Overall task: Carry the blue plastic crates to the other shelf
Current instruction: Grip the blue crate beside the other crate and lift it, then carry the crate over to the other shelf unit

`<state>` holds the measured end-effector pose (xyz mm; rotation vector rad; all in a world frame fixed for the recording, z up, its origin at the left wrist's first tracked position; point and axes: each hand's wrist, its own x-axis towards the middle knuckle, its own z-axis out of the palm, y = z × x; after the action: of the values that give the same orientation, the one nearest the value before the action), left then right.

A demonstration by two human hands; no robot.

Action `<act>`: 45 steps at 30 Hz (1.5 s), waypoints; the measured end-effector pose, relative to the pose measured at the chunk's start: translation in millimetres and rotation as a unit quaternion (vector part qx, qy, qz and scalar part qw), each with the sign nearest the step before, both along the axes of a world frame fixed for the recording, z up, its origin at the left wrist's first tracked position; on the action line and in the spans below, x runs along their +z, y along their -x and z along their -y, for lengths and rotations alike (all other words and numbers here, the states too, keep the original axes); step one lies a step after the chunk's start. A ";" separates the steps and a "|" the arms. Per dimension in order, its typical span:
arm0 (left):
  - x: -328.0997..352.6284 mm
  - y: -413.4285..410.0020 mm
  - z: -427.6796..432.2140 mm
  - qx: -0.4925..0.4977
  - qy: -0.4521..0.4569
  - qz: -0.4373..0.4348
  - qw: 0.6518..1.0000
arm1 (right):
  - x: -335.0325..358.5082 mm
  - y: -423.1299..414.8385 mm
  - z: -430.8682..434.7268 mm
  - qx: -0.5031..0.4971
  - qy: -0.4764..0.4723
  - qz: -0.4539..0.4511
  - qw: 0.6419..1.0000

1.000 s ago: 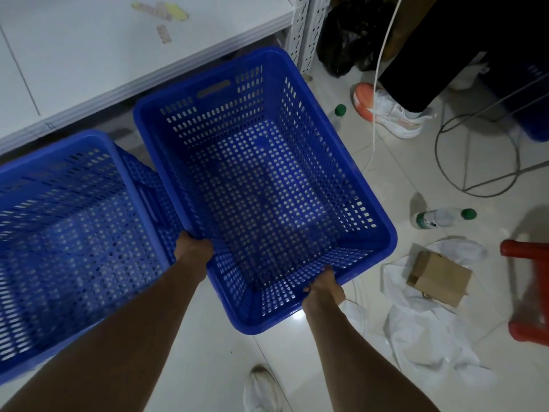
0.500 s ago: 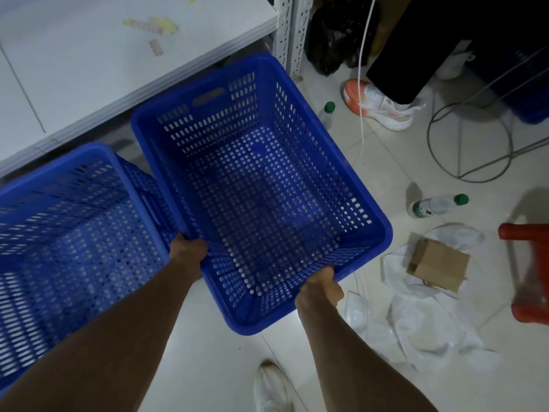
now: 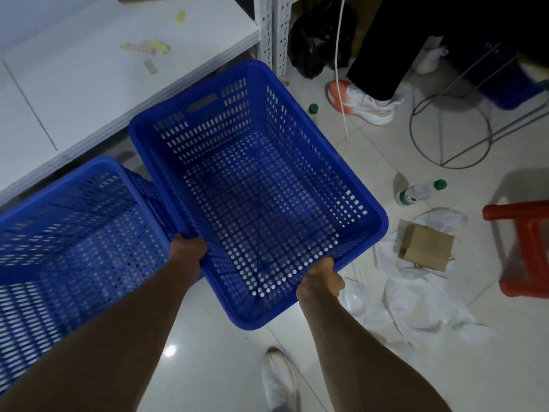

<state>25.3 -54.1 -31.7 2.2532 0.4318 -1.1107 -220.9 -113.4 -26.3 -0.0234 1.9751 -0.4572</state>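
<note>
An empty blue perforated plastic crate (image 3: 297, 135) hangs above the floor, held by its near rim. My left hand (image 3: 188, 248) grips the rim's left corner and my right hand (image 3: 322, 278) grips its right corner. A second blue crate (image 3: 74, 233) sits to the left, touching the first along its side, partly cut off by the frame's edge. A white metal shelf (image 3: 118, 84) stands just behind both crates, with scraps of tape on its board.
Another person's leg and orange-white shoe (image 3: 362, 102) stand at the back right. On the tiled floor lie a plastic bottle (image 3: 420, 191), a brown box (image 3: 426, 248) on white plastic sheeting, a wire ring stand (image 3: 448, 132) and a red stool (image 3: 525, 248). My own shoe (image 3: 277, 379) is below.
The held crate has shifted slightly toward me and downward in view, away from the shelf. Both hands kept their grip on the rim.
</note>
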 end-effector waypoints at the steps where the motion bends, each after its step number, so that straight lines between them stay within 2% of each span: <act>1: 4.0 0.7 -0.1 -0.008 0.002 0.005 1.000 | 6.2 1.7 -0.4 0.001 0.004 0.003 1.000; 9: 23.5 -5.6 -15.6 0.033 0.025 0.009 0.999 | 68.6 8.8 -0.3 0.030 0.021 0.026 0.999; 14: 75.8 7.0 -13.8 0.032 0.025 0.011 0.999 | 107.1 14.2 0.1 -0.006 0.048 0.018 0.999; 19: 126.8 7.5 -13.7 0.022 0.040 -0.004 0.999 | 154.3 16.0 -0.2 -0.004 0.068 0.026 0.997; 23: 153.2 -4.9 -14.8 0.008 0.035 0.019 0.999 | 189.2 7.3 1.0 -0.004 0.081 0.025 0.996; 28: 213.8 -18.3 -17.4 0.020 0.050 0.040 0.998 | 231.8 -14.6 0.3 0.037 0.071 0.034 0.996; 35: 263.3 -46.2 -33.2 0.049 0.096 0.033 0.994 | 269.2 -45.1 -4.6 0.074 0.076 0.064 0.992; 45: 292.0 -91.7 -99.9 0.104 0.082 0.053 0.990 | 300.2 -106.7 -33.1 0.138 0.085 0.070 0.984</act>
<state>117.0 45.7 260.3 2.0593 0.5008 -0.8824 -114.2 -80.3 273.9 -0.3589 1.7566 -0.4319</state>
